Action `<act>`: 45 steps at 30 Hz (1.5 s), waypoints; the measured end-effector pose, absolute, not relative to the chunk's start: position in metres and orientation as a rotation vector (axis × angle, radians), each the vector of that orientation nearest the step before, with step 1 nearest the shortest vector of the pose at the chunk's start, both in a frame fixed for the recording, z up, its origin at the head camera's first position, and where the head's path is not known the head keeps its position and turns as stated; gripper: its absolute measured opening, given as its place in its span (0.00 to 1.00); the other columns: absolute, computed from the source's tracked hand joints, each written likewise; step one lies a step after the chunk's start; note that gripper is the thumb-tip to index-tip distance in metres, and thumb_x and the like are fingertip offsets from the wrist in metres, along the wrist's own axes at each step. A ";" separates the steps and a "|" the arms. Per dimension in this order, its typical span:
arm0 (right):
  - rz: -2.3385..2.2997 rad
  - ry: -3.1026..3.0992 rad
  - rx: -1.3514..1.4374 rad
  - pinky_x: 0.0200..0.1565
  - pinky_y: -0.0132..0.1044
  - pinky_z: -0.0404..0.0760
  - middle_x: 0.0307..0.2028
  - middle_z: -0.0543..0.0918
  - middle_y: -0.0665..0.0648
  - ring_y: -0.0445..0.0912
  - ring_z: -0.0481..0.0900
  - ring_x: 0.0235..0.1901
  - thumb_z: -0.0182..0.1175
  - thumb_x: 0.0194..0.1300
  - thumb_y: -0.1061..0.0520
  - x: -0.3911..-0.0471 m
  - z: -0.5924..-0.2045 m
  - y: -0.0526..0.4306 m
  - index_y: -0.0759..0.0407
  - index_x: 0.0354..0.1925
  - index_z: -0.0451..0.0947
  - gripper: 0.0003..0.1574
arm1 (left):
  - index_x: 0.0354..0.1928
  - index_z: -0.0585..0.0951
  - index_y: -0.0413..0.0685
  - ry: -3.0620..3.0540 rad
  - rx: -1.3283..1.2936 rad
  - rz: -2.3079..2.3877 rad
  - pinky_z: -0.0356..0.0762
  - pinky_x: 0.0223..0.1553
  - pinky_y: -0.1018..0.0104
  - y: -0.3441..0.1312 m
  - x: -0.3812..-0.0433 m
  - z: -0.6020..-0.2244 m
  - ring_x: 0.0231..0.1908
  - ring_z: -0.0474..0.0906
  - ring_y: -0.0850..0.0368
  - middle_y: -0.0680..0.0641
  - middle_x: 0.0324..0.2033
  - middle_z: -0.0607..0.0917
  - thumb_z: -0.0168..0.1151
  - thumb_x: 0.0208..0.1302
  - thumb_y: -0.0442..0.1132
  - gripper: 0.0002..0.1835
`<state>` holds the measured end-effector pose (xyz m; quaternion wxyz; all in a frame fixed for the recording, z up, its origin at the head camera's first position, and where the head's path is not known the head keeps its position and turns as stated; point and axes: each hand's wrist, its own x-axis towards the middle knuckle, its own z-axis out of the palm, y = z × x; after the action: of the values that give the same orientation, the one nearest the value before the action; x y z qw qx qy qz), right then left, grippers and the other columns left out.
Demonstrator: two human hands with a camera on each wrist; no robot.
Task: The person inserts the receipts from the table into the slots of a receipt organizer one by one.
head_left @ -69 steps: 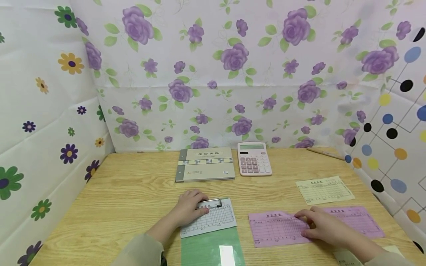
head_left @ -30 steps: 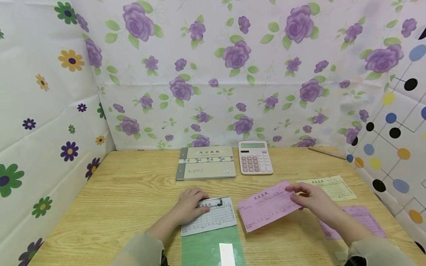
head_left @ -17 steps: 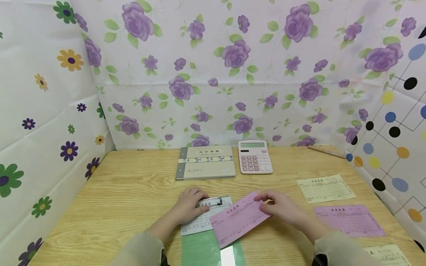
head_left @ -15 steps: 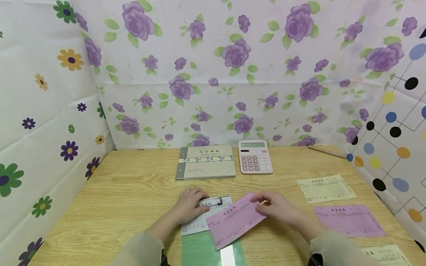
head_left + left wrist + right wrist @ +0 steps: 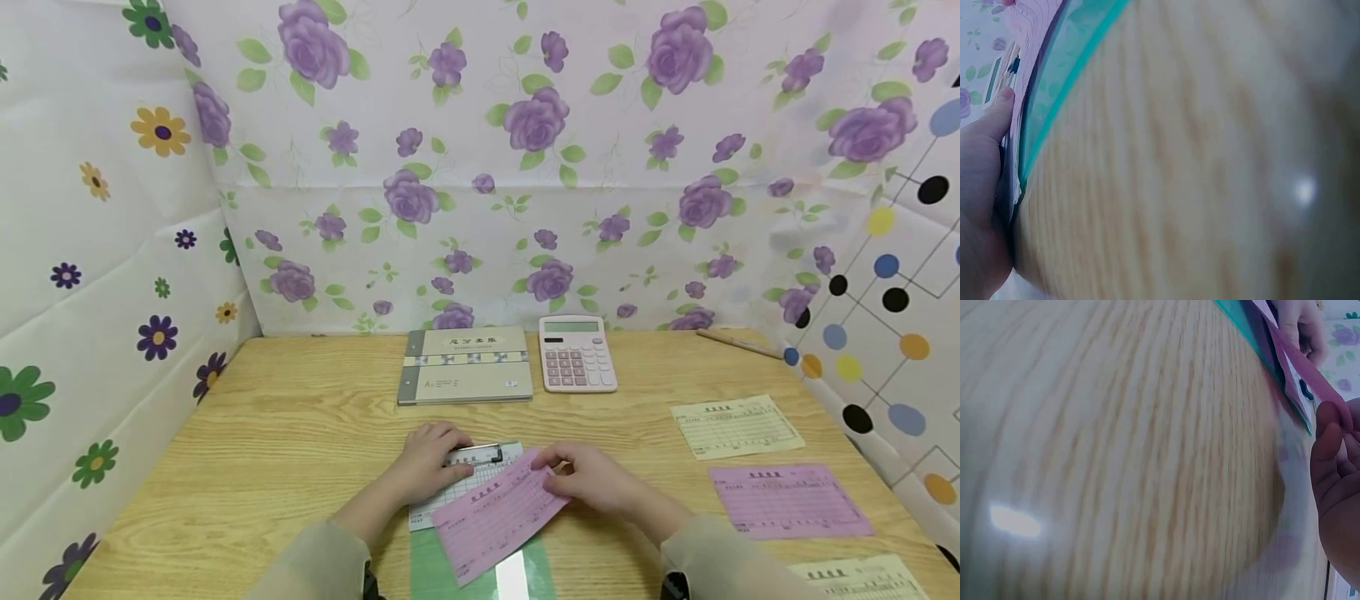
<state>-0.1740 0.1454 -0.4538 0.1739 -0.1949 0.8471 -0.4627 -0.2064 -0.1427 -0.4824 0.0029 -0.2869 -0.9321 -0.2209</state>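
well, the right hand (image 5: 592,481) pinches a pink slip (image 5: 495,521) over the clipboard (image 5: 432,560) the left hand (image 5: 432,460) grips.

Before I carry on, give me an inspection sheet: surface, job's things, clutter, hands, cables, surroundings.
Surface: wood-grain table.
Job's things: pink form overlapping white form on green clipboard.
Clutter: general ledger, pink calculator, pencil-like stick; at right, second pink form and two yellow forms.
Hands: left hand holds the clipboard's upper left; right hand pinches the pink form's right end.
Cables: nothing seen.
Surroundings: floral cloth behind, daisy-print cloth left, dotted cloth right.
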 end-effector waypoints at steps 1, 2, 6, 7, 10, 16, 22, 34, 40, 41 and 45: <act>-1.304 2.408 -0.559 0.42 0.38 0.73 0.42 0.78 0.53 0.45 0.75 0.39 0.61 0.61 0.57 -0.174 -0.454 0.144 0.51 0.46 0.79 0.13 | 0.51 0.77 0.55 -2.923 -0.900 -0.692 0.60 0.54 0.50 -0.143 -0.207 -0.483 0.52 0.67 0.52 0.53 0.50 0.75 0.61 0.61 0.52 0.19; -1.298 2.412 -0.562 0.42 0.38 0.73 0.42 0.78 0.52 0.45 0.75 0.39 0.61 0.61 0.57 -0.175 -0.454 0.142 0.51 0.46 0.79 0.13 | 0.51 0.77 0.55 -2.923 -0.900 -0.692 0.60 0.54 0.50 -0.143 -0.207 -0.482 0.52 0.67 0.52 0.53 0.50 0.75 0.61 0.61 0.53 0.19; -1.268 2.425 -0.557 0.41 0.40 0.73 0.43 0.78 0.51 0.45 0.75 0.39 0.61 0.61 0.55 -0.177 -0.453 0.136 0.48 0.46 0.79 0.13 | 0.51 0.77 0.55 -2.918 -0.899 -0.701 0.60 0.54 0.50 -0.143 -0.207 -0.482 0.52 0.67 0.52 0.53 0.50 0.75 0.62 0.60 0.53 0.19; -1.259 2.428 -0.560 0.41 0.40 0.74 0.43 0.78 0.51 0.45 0.75 0.38 0.61 0.61 0.54 -0.178 -0.453 0.134 0.47 0.46 0.79 0.13 | 0.51 0.77 0.55 -2.917 -0.898 -0.704 0.60 0.54 0.50 -0.143 -0.207 -0.482 0.52 0.67 0.52 0.53 0.50 0.75 0.62 0.60 0.53 0.19; -1.222 2.439 -0.595 0.40 0.39 0.74 0.42 0.78 0.49 0.44 0.75 0.38 0.61 0.61 0.54 -0.179 -0.455 0.129 0.48 0.46 0.79 0.13 | 0.50 0.78 0.56 -2.918 -0.887 -0.706 0.60 0.54 0.49 -0.143 -0.207 -0.482 0.51 0.67 0.53 0.53 0.49 0.75 0.62 0.60 0.53 0.19; -1.182 2.435 -0.643 0.39 0.37 0.73 0.38 0.79 0.47 0.42 0.74 0.36 0.61 0.62 0.55 -0.177 -0.458 0.122 0.50 0.46 0.80 0.12 | 0.50 0.78 0.56 -2.934 -0.863 -0.724 0.59 0.53 0.50 -0.142 -0.206 -0.482 0.51 0.66 0.53 0.54 0.49 0.75 0.61 0.59 0.54 0.19; -1.202 2.457 -0.671 0.49 0.44 0.71 0.43 0.79 0.48 0.45 0.74 0.44 0.61 0.61 0.56 -0.174 -0.462 0.118 0.52 0.46 0.80 0.14 | 0.49 0.77 0.57 -2.946 -0.821 -0.690 0.60 0.52 0.51 -0.139 -0.208 -0.484 0.51 0.67 0.54 0.54 0.50 0.75 0.61 0.57 0.53 0.19; -0.906 2.726 -0.758 0.42 0.37 0.73 0.40 0.72 0.46 0.39 0.72 0.37 0.65 0.56 0.41 -0.169 -0.470 0.108 0.48 0.45 0.78 0.22 | 0.49 0.76 0.56 -2.959 -0.835 -0.609 0.59 0.51 0.51 -0.134 -0.208 -0.479 0.51 0.68 0.52 0.54 0.49 0.76 0.61 0.59 0.52 0.18; -0.830 2.800 -0.768 0.34 0.33 0.71 0.38 0.71 0.46 0.38 0.70 0.31 0.66 0.54 0.40 -0.167 -0.474 0.104 0.48 0.47 0.76 0.25 | 0.47 0.78 0.51 -2.909 -0.952 -0.418 0.62 0.49 0.55 -0.133 -0.206 -0.474 0.49 0.71 0.53 0.52 0.45 0.78 0.60 0.61 0.51 0.17; -0.828 2.804 -0.770 0.33 0.33 0.71 0.38 0.71 0.46 0.37 0.69 0.31 0.66 0.54 0.40 -0.166 -0.474 0.104 0.48 0.48 0.76 0.26 | 0.47 0.78 0.50 -2.896 -0.973 -0.402 0.62 0.49 0.55 -0.133 -0.206 -0.473 0.48 0.72 0.53 0.52 0.44 0.78 0.60 0.61 0.50 0.17; -0.805 2.835 -0.752 0.31 0.32 0.70 0.37 0.71 0.47 0.37 0.68 0.29 0.65 0.55 0.39 -0.166 -0.474 0.103 0.50 0.53 0.75 0.30 | 0.47 0.79 0.47 -2.871 -1.031 -0.404 0.64 0.50 0.55 -0.132 -0.208 -0.469 0.47 0.73 0.54 0.51 0.43 0.79 0.59 0.62 0.49 0.17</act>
<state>-0.1660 0.1033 -0.4736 0.0501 -0.2471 0.9309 -0.2643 -0.2082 -0.1321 -0.4694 0.0321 -0.3347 -0.9326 -0.1313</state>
